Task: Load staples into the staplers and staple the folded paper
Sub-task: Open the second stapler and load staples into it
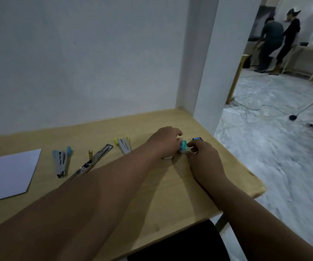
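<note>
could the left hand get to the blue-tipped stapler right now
Probably not at once: the left hand is gripping the small teal staple box. Once freed, nothing blocks the blue-tipped metal stapler lying open on the wooden table.

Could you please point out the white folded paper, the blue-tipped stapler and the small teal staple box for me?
White folded paper (pixel 8 174): head view, middle of sheet.
Blue-tipped metal stapler (pixel 62 162): head view, middle of body.
Small teal staple box (pixel 183 143): head view, top face between both hands.
</note>
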